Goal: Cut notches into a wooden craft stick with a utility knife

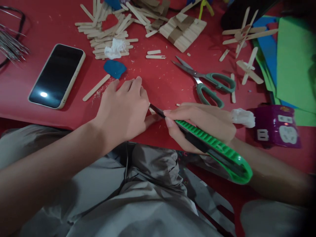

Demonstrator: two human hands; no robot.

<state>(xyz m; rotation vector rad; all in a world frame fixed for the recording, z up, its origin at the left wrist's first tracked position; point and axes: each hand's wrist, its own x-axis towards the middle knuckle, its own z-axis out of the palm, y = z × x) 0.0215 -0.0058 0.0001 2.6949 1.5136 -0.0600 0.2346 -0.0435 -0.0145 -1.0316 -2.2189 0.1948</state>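
My right hand (197,123) is closed round a green box cutter (222,149), its dark blade pointing left towards my other hand. Close to the table's front edge, my left hand (124,107) presses down with fingers curled. A pale bit of a wooden craft stick (152,111) shows beneath the blade, between the left thumb and fingers; most of it is hidden by that hand. Just beyond the left fingers lie a loose craft stick (96,88) and a blue scrap (115,68). Green-handled scissors (204,79) rest partly spread beyond my right hand.
A phone (56,75) lies at the left, near metal wires (12,44). Piled craft sticks (108,36) and a banded bundle (182,31) are at the back. Glued stick crosses (250,67), green sheets (296,62) and a purple power socket (276,125) occupy the right.
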